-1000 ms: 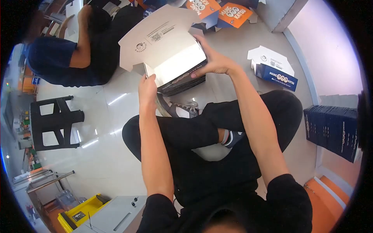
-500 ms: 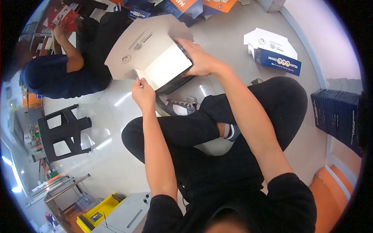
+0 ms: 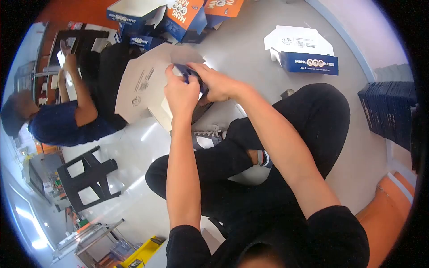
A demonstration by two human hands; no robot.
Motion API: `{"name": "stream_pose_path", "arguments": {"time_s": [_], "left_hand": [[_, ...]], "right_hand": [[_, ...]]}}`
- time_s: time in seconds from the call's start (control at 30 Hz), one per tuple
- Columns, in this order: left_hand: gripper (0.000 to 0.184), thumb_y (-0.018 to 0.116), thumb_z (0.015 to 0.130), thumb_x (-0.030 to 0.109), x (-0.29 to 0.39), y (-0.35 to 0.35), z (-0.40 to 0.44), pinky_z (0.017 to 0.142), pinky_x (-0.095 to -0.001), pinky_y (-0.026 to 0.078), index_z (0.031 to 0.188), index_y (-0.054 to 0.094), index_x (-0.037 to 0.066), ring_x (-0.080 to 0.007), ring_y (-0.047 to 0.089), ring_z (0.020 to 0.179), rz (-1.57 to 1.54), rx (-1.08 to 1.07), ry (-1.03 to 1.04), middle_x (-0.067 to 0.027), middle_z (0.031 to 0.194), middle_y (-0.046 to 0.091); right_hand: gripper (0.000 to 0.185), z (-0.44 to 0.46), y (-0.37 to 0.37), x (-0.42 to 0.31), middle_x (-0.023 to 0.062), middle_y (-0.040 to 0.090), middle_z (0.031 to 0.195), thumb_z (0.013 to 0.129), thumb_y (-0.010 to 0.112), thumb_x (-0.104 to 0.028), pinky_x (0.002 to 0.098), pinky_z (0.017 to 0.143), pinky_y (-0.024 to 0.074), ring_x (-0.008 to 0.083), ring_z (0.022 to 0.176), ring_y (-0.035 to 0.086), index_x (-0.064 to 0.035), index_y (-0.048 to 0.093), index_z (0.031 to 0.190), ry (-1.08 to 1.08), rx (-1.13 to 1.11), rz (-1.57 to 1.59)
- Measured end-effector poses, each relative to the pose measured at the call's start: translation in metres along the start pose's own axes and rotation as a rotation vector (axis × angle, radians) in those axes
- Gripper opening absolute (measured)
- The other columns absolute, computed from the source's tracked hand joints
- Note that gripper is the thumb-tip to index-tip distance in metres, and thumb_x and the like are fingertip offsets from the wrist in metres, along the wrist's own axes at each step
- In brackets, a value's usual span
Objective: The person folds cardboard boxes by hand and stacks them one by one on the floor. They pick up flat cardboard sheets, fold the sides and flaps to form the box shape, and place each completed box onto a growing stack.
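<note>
A cardboard food box (image 3: 142, 81), white inside with small dark printing, is tilted above my crossed legs, its wide flap spread to the left. My left hand (image 3: 182, 93) is closed on its near side, thumb and fingers at a navy panel. Opposite it, my right hand (image 3: 215, 84) grips the same navy part from the right, the two hands almost touching. My fingers hide part of the folded wall, and the far edge of the flap is blurred.
Several navy and orange boxes (image 3: 181, 18) lie at the far side. A part-folded box (image 3: 310, 62) rests on the floor at right, near a stack of flat navy cartons (image 3: 386, 111). At left are a black stool (image 3: 89, 176) and a person (image 3: 67, 120) holding something white.
My left hand has moved up and right from the box's near corner to the navy panel beside my right hand. The box has turned, and the view has shifted.
</note>
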State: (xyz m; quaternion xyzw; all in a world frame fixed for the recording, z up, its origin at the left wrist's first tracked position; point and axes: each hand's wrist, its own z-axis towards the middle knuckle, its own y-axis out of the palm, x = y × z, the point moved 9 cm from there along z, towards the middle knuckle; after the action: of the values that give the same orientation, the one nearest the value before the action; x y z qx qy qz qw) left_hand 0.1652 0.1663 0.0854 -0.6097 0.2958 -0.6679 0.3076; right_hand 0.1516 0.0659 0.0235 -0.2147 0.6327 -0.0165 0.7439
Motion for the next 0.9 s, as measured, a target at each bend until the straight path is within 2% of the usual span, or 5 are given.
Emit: {"name": "stream_pose_path", "arguments": {"time_s": [0.17,0.43,0.57,0.73,0.9], "left_hand": [[0.06,0.062,0.081,0.011,0.03,-0.02,-0.011,0.079,-0.0478,0.052,0.135,0.043,-0.007,-0.0398,0.07,0.079,0.286,0.086,0.087,-0.0195,0.076,0.07],[0.062,0.062,0.079,0.007,0.023,-0.018,-0.005,0.075,-0.0489,0.051,0.135,0.04,-0.008,-0.0399,0.068,0.072,0.364,0.073,0.123,-0.0182,0.071,0.066],[0.066,0.061,0.079,0.005,0.028,-0.007,-0.004,0.078,-0.0516,0.052,0.138,0.035,-0.006,-0.0443,0.068,0.079,0.438,0.056,0.172,-0.0237,0.078,0.068],[0.067,0.061,0.078,0.006,0.033,-0.007,-0.004,0.081,-0.0532,0.052,0.139,0.036,-0.003,-0.0469,0.067,0.087,0.485,0.027,0.148,-0.0306,0.088,0.068],[0.04,0.062,0.077,0.008,0.019,0.018,0.012,0.082,-0.0512,0.052,0.114,0.065,-0.005,-0.0467,0.067,0.088,0.459,-0.214,0.181,-0.0298,0.091,0.069]], "right_hand": [[0.108,0.004,-0.004,0.012,0.0172,0.041,0.147,0.06,0.086,-0.005,0.0377,0.112,0.0398,0.0341,0.135,0.044,-0.0103,0.03,0.153,0.069,-0.02,0.103],[0.04,0.023,-0.014,0.011,0.0136,0.064,0.116,0.079,0.058,-0.001,0.0432,0.093,0.0521,0.0351,0.106,0.063,-0.0084,0.069,0.117,0.016,0.129,-0.094],[0.037,0.024,-0.014,0.012,0.0131,0.065,0.112,0.079,0.058,-0.002,0.0444,0.088,0.054,0.0354,0.101,0.065,-0.0106,0.073,0.111,0.023,0.152,-0.206],[0.04,0.02,-0.017,-0.002,0.0121,0.064,0.116,0.083,0.065,-0.011,0.044,0.087,0.0542,0.0344,0.103,0.065,-0.0118,0.068,0.122,0.05,0.147,-0.278],[0.04,0.029,-0.006,0.01,0.0124,0.063,0.115,0.086,0.063,-0.012,0.0441,0.087,0.0541,0.0337,0.103,0.065,-0.0136,0.067,0.126,0.033,0.123,-0.309]]}}
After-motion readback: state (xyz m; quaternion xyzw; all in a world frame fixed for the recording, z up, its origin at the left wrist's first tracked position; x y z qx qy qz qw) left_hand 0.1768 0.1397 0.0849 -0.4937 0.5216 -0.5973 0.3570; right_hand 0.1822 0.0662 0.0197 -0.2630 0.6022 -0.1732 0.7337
